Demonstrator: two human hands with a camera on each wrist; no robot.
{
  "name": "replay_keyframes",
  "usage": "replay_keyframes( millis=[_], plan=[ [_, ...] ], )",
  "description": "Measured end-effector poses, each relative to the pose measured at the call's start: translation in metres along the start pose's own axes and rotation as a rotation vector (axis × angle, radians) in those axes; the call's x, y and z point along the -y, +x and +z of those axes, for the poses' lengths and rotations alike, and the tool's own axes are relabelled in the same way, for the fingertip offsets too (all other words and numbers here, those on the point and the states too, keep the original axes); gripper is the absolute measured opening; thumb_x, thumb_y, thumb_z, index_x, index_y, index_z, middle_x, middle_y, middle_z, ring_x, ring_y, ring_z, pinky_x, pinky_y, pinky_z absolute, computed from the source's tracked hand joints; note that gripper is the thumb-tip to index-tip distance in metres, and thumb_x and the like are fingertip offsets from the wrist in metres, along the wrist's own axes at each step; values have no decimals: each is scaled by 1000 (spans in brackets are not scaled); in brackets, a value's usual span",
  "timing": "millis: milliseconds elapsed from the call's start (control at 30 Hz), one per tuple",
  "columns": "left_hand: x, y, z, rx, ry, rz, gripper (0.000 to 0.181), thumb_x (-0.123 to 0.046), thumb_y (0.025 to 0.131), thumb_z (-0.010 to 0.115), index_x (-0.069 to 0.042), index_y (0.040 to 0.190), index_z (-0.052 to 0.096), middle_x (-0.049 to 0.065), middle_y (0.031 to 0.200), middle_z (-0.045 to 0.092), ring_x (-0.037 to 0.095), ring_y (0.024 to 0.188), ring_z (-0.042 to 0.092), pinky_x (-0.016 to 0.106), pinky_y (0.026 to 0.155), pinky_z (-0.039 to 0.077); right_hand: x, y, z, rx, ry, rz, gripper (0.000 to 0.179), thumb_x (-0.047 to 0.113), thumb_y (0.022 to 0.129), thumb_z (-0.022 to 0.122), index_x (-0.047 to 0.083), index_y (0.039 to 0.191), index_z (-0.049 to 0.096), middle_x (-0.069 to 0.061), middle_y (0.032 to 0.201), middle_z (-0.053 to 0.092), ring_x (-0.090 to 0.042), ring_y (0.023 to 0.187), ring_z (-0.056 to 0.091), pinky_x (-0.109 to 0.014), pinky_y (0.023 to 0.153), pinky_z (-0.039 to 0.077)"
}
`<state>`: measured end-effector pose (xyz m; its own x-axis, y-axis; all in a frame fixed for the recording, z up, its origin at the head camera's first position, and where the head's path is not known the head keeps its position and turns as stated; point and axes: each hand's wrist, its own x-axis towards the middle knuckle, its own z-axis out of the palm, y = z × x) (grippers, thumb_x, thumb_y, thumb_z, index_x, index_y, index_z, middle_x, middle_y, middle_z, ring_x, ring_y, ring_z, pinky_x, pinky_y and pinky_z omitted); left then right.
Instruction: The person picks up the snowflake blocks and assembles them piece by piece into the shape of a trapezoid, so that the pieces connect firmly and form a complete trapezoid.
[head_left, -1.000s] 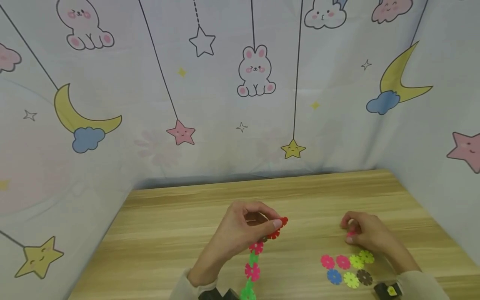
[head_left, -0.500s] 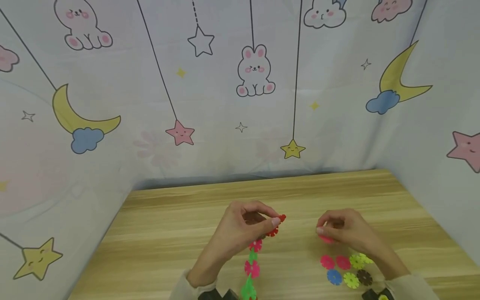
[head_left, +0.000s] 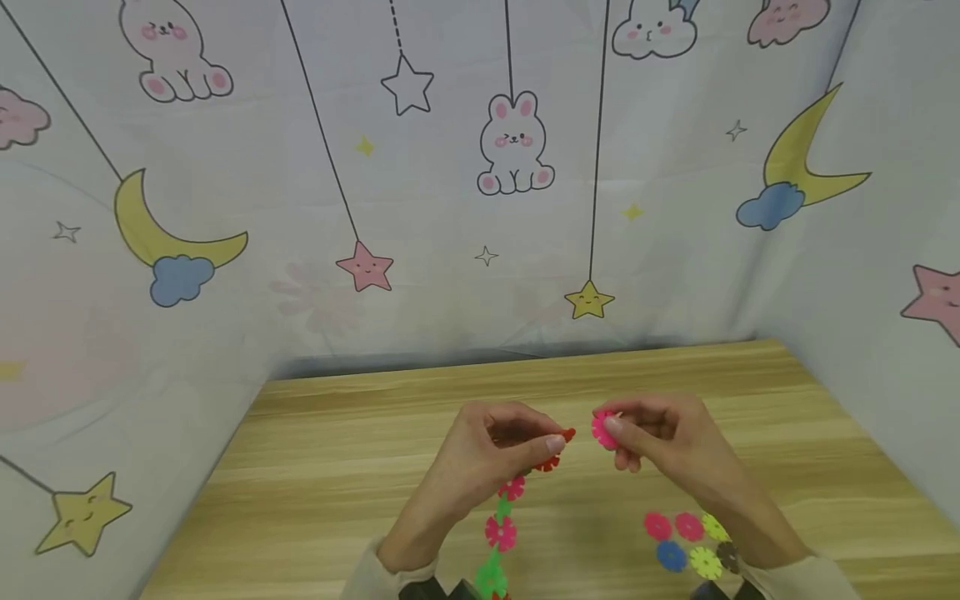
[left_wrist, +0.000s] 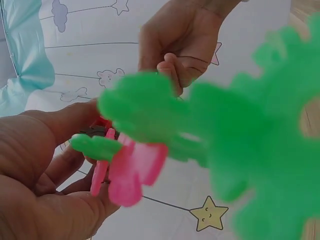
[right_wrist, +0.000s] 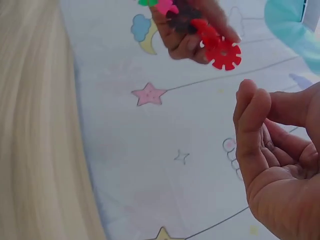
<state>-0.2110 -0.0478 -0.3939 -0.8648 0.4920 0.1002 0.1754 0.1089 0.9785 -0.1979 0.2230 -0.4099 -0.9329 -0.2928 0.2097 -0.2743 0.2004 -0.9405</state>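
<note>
My left hand pinches the red end of a chain of interlocking snowflake discs. Pink, green, dark and red pieces hang from it toward the table's front. In the right wrist view the chain ends in a notched red disc, just beyond the fingers. My right hand pinches a single pink snowflake disc between thumb and fingers, a short gap to the right of that red end. In the right wrist view the fingers hide this disc. Large blurred green discs of the chain fill the left wrist view.
Loose snowflake discs lie on the wooden table below my right forearm: pink, blue, yellow and dark brown, partly covered by the wrist. A white printed cloth hangs behind the table and along its sides.
My right hand has lifted the pink disc away from the loose discs and carried it left and up, close to the chain's end. The left hand has stayed nearly still.
</note>
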Motion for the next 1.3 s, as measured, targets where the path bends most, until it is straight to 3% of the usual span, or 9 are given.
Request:
replay_keyframes(
  millis=[267,533,667,833,1000,1133,1300],
  plan=[
    [-2,0,1,-9,-12,3,13,-23,94,85,-19,107,85,4,103,83,15,84,77,34,82,65,13,5,10,25,24,-49,18,10,106,67,-2,116,74,2,78,73,-20,59,66,-33,54,58],
    [-3,0,1,10,14,21,12,-22,94,85,-19,106,86,7,100,83,15,82,77,29,75,63,17,7,12,47,8,-81,17,10,106,67,5,118,78,2,74,66,-21,56,59,-32,51,53],
    [-1,0,1,10,17,57,12,-19,95,84,-13,106,85,13,99,82,14,79,76,29,75,64,19,7,14,43,-32,-96,17,10,106,68,8,117,80,2,72,63,-18,55,58,-32,51,53],
    [-1,0,2,-5,14,101,12,-14,94,84,-6,103,85,20,95,80,12,73,73,29,72,63,21,8,15,67,-46,-153,17,6,105,67,8,116,80,-5,67,61,-17,54,57,-32,51,53],
    [-3,-1,2,-7,24,105,10,-12,93,84,-6,100,85,20,95,81,11,72,73,29,71,64,18,9,18,115,10,-196,20,1,105,63,2,119,78,-12,66,59,-22,53,55,-31,51,53],
    [-3,-1,2,-9,31,107,10,-10,92,84,-6,101,85,19,96,82,10,72,73,29,71,64,16,9,21,125,42,-188,20,1,106,62,-2,119,77,-12,66,59,-24,54,54,-30,50,52],
    [-2,-1,2,-27,44,125,10,-9,92,84,-6,102,85,17,98,82,9,73,74,29,72,64,15,10,23,113,63,-130,21,6,108,62,-2,121,77,0,73,64,-18,57,56,-28,53,52]
  ],
)
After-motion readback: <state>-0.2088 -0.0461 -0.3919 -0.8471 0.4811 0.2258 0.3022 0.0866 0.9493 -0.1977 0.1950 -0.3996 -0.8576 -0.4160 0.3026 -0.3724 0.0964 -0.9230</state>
